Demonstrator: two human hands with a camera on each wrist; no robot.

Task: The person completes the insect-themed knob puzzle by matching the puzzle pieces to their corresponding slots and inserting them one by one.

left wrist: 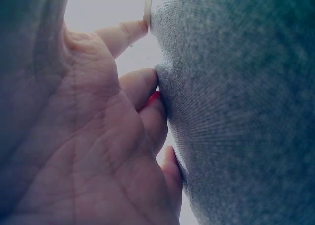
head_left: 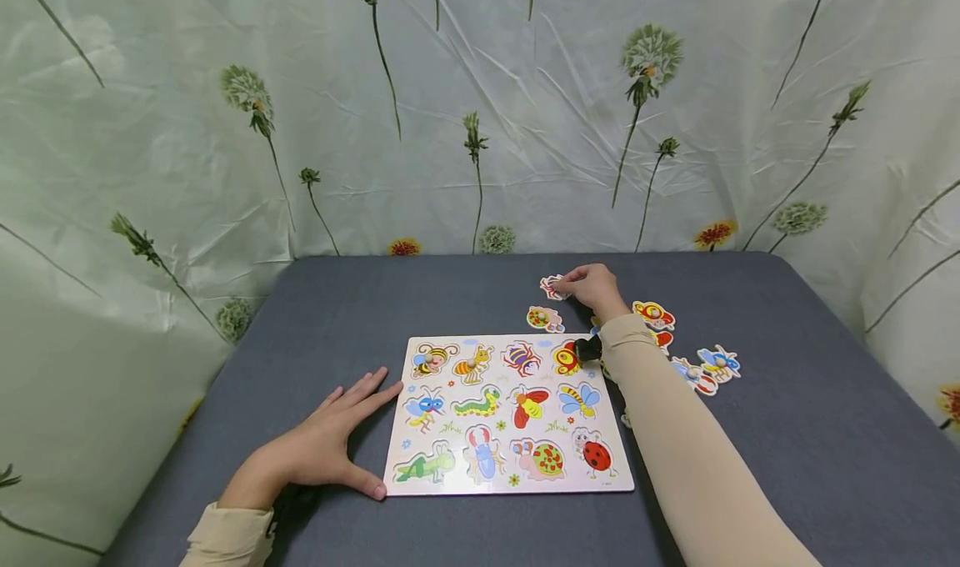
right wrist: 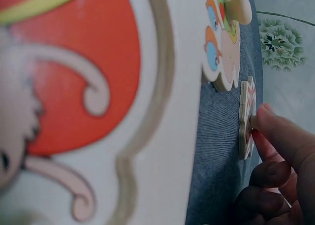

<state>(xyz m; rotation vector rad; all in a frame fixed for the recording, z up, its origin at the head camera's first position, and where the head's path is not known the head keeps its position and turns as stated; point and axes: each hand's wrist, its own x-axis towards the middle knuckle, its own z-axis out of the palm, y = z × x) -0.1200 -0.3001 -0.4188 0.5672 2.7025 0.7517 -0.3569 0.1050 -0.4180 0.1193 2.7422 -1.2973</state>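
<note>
While the spread left hand (head_left: 322,440) touched the white rectangular wooden puzzle board (head_left: 555,487), the right hand (head_left: 595,288) beyond it pinched a red-and-white wooden piece (head_left: 549,288), apparently a pickup needing a lift.

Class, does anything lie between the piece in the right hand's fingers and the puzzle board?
Yes: the snail piece lies on the table between the pinched piece and the far edge of the board.
</note>
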